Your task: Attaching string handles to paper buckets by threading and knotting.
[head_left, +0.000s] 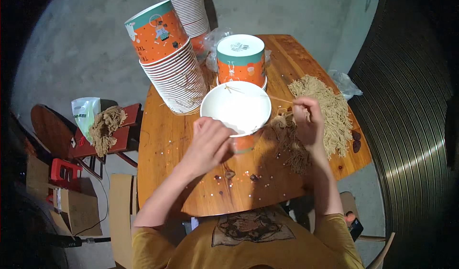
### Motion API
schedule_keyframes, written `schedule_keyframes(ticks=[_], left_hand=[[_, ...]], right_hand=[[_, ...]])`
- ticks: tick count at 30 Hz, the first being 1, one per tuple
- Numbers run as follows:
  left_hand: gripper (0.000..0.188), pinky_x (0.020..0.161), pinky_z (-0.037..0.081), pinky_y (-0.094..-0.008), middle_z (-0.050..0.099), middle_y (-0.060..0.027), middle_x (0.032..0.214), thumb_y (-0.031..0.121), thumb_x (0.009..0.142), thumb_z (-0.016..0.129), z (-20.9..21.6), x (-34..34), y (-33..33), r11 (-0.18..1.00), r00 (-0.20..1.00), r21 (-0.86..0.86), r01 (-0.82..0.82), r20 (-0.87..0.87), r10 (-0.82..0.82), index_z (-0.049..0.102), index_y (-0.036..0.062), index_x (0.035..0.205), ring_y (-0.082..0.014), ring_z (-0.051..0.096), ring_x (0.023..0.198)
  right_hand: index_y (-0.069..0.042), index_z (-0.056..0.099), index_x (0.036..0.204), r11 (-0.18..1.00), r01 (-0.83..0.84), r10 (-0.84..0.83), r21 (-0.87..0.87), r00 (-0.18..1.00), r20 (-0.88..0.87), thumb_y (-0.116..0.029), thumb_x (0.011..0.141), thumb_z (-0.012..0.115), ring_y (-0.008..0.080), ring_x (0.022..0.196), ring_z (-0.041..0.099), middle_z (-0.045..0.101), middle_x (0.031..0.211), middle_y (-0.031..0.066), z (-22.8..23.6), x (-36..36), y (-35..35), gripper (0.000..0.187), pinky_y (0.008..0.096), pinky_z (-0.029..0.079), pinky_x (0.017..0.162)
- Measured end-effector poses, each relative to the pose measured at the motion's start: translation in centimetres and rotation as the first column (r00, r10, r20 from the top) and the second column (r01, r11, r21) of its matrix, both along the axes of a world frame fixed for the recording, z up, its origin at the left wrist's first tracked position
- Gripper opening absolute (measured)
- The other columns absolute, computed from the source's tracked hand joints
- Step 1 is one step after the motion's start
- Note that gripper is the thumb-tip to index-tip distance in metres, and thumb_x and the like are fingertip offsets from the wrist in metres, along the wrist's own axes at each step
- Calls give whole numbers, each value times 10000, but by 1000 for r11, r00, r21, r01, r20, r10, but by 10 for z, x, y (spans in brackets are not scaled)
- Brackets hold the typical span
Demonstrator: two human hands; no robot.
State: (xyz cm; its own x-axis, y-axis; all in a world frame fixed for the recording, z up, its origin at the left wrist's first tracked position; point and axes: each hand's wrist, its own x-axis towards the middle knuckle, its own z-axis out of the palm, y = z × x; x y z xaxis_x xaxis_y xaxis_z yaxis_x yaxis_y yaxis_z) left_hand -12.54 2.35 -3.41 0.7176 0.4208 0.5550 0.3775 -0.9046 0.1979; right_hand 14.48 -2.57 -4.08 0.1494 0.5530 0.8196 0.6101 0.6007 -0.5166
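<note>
My left hand (210, 142) grips the near rim of an open white paper bowl (235, 107) with an orange outside, tilted toward me on the wooden table (177, 173). My right hand (308, 121) pinches thin tan straw-like strands beside the bowl's right edge. A few strands reach across the bowl's mouth. A darker brown bundle of fibres (291, 147) lies under my right hand, and a large pale heap of the same strands (327, 109) spreads to its right.
A leaning stack of orange paper bowls (167, 63) stands at the table's back left, a short upside-down stack (240, 59) behind the open bowl, and a tall stack (189, 6) further back. A chair (110, 135) with fibres and a bag stands left. Small dark bits dot the table.
</note>
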Motion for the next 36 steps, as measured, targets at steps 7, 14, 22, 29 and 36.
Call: schedule_keyframes(ticks=[7, 14, 22, 29, 36], left_hand=[[115, 775, 402, -225, 519, 10, 948, 137, 930, 538, 72, -26, 9, 707, 863, -655, 265, 488, 129, 541, 46, 1000, -60, 468, 869], [216, 747, 451, -225, 601, -13, 975, 157, 889, 571, 136, -65, 81, 512, 665, -759, 403, 627, 406, 579, 38, 1069, -94, 558, 856], [667, 1031, 334, -337, 529, -102, 1264, 440, 871, 587, 202, -50, 112, 828, 684, -298, 474, 718, -133, 397, 15, 1348, -212, 477, 1194], [1162, 1106, 159, -465, 323, -203, 1428, 607, 665, 704, 189, -84, 206, 946, 820, -50, -322, 485, 304, 73, 40, 1460, -331, 301, 1336], [1067, 1031, 346, -359, 364, -164, 1403, 431, 725, 725, 119, -95, 233, 915, 745, -403, -28, 602, 288, 56, 51, 1465, -236, 402, 1268]], right_hand=[[-75, 591, 947, 885, -405, 411, -228, 911, -24, -203, 712, 755, 211, 927, 545, 546, 956, 75, -21, -10, -17, 313, 357, 448, 835], [-62, 366, 1344, 906, -424, 402, -12, 849, 343, -466, 676, 784, 333, 1250, 385, 419, 1315, 159, 14, -54, 34, 886, 475, 331, 1028], [-8, 429, 1234, 920, -329, 369, 211, 909, -192, -107, 758, 662, 237, 1033, 531, 454, 1143, 116, 152, -105, 141, 539, 348, 432, 912], [10, 489, 1201, 874, -480, 486, 75, 867, -108, -313, 809, 691, 197, 950, 590, 592, 1076, 127, 184, -139, 225, 547, 325, 470, 822], [-90, 393, 1366, 762, -553, 534, -337, 831, -157, -297, 848, 656, 194, 1063, 576, 591, 1166, 171, 125, -124, 248, 616, 300, 445, 906]])
